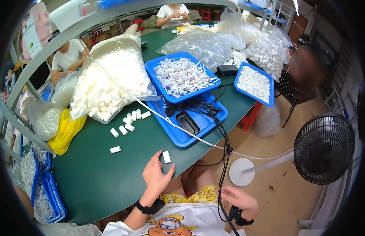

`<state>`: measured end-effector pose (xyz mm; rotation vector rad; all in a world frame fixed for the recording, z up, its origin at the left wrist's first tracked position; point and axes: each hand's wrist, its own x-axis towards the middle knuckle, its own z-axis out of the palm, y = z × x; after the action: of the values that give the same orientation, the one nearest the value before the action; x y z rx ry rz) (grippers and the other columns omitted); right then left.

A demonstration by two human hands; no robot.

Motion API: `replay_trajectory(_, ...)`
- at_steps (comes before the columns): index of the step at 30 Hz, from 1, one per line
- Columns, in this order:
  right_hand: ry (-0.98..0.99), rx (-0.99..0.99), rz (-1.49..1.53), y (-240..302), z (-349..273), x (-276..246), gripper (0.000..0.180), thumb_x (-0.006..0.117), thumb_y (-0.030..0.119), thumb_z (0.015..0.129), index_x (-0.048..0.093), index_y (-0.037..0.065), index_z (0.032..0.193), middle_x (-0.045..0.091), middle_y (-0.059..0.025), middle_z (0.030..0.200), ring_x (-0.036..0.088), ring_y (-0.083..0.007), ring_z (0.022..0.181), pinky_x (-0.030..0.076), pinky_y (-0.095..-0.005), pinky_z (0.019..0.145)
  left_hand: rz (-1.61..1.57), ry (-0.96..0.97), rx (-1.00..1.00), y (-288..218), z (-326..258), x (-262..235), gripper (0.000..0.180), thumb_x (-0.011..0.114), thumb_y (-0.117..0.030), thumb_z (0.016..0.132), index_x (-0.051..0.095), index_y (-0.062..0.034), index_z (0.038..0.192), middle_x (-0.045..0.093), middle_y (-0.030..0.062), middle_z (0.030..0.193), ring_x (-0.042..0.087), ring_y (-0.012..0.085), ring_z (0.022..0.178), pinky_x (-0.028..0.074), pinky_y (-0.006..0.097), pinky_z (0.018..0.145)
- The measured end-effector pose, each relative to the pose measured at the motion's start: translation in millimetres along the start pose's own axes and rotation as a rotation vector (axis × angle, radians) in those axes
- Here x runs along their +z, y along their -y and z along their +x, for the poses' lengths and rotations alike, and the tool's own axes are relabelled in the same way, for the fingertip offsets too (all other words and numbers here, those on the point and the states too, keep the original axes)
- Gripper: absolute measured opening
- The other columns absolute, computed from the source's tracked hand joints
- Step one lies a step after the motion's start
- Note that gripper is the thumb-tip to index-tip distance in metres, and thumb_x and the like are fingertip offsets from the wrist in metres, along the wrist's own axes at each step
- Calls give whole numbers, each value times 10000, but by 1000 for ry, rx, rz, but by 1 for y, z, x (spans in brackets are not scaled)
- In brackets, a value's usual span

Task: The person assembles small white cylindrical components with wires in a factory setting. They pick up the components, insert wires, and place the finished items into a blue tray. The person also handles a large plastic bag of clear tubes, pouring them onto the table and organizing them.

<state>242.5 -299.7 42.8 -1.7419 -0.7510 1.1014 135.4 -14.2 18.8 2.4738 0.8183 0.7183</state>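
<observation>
Currently, from my remote post, I see the left hand [157, 175] low-centre in the frame, thumb and index spread wide, a white cylinder [166, 157] lying just beside their tips on the green table [88, 173]. Right hand [241, 198], lower right of centre, near black cables [228, 149]: fingers loosely bent; I can't tell if they hold anything. More loose cylinders [129, 127] left of centre, below a bulging clear bag [111, 74].

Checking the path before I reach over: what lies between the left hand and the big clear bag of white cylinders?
In the head view, several loose white cylinders lie on the green table between the left hand and the bag.
</observation>
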Motion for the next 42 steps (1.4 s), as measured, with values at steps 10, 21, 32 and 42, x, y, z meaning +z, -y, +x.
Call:
replay_trajectory(10, 590, -138, -169, 66, 93, -87, 285, 446, 262, 954, 559, 15, 1039, 619, -113, 946, 592, -238, 849, 462, -306, 734, -184, 51, -267, 10, -4, 5, 474, 759, -121, 650, 552, -52, 1071, 500, 6, 622, 453, 124, 533, 367, 254, 498)
replay_trajectory(21, 764, -294, -38, 163, 150, -144, 282, 441, 233, 968, 510, 2, 1115, 602, -108, 945, 582, -188, 853, 463, -286, 757, -42, 103, -273, -9, 5, -2, 244, 699, -157, 754, 623, -89, 976, 476, 21, 630, 466, 185, 565, 387, 316, 538)
replay_trajectory(32, 453, -108, -1, 281, 124, -183, 355, 435, 306, 958, 518, 35, 1173, 606, -120, 1089, 582, -231, 982, 456, -312, 831, -84, 380, -536, -6, 31, -10, 325, 777, -249, 663, 561, -99, 854, 502, -3, 575, 505, 151, 521, 394, 291, 499)
replay_trajectory(42, 164, -71, -96, 264, 172, -252, 286, 528, 275, 912, 566, 21, 1036, 638, -96, 846, 608, -202, 735, 479, -317, 657, -398, 673, -768, 12, 40, -19, 352, 778, -227, 692, 547, -38, 878, 563, 37, 677, 547, 123, 592, 446, 257, 553)
